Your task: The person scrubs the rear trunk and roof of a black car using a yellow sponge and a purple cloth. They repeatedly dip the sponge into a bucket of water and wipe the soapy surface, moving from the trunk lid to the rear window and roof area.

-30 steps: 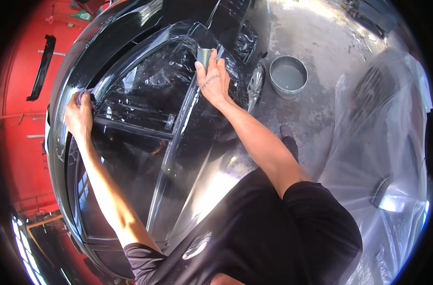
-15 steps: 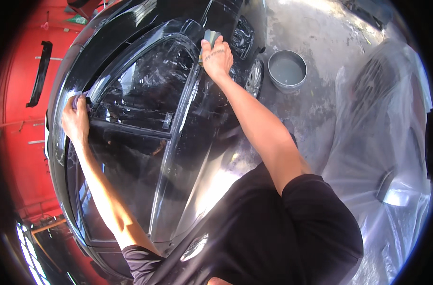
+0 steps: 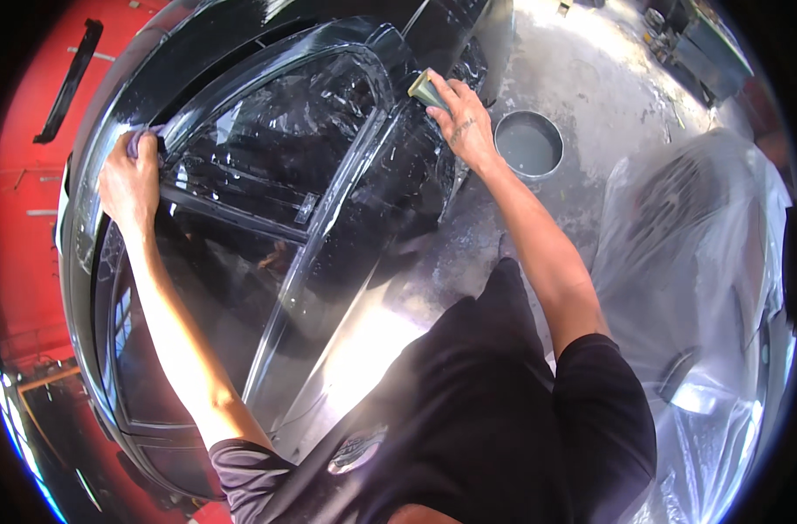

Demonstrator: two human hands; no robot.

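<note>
My right hand [image 3: 465, 131] grips a yellow-and-green sponge [image 3: 427, 90] over the front side of a black car, forward of the door window. Whether the sponge touches the paint I cannot tell. At the roof edge above the door, my left hand [image 3: 131, 183] is closed on a small purple-grey pad [image 3: 136, 144] that is pressed against the bodywork and mostly covered by the fingers. Wet streaks and pale smears show on the black car door [image 3: 363, 210] and around the door window [image 3: 272, 131].
A round bucket [image 3: 529, 173] with greyish water stands on the concrete floor to the right of the car. Clear plastic sheeting [image 3: 678, 262] drapes a large thing at the right. A red wall [image 3: 27, 218] with a black strip [image 3: 71, 83] lies beyond the car. Metal equipment [image 3: 700, 52] sits at the far right.
My right hand has moved right with the sponge, away from the window frame. My left hand keeps its pad at the roof edge. The whole view has shifted slightly.
</note>
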